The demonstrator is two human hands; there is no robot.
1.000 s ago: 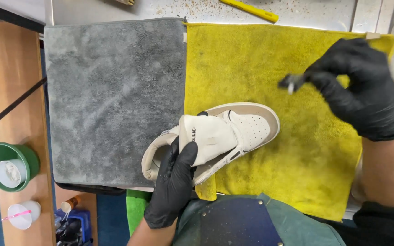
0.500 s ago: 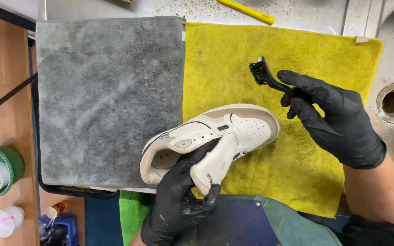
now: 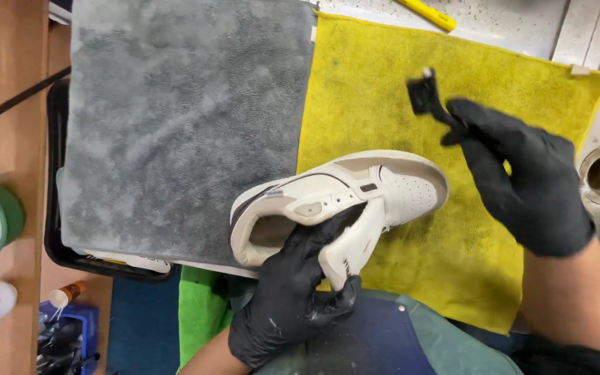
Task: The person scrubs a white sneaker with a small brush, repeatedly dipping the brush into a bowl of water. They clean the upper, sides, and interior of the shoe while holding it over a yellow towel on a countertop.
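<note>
White and tan leather sneaker (image 3: 355,194) lying on its side across a yellow terry towel (image 3: 397,83), toe to the right, heel opening to the left, tongue pulled out toward the near edge. Small black plastic-handled brush (image 3: 427,97), blurred, held up over the same towel, beyond the toe and apart from it.

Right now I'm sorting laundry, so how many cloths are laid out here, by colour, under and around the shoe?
Grey cloth: 1
Yellow cloth: 1
Green cloth: 1
Total: 3

The white and tan shoe, held by the left hand, lies mostly over the yellow one. The right hand holds a small black brush above it.
</note>
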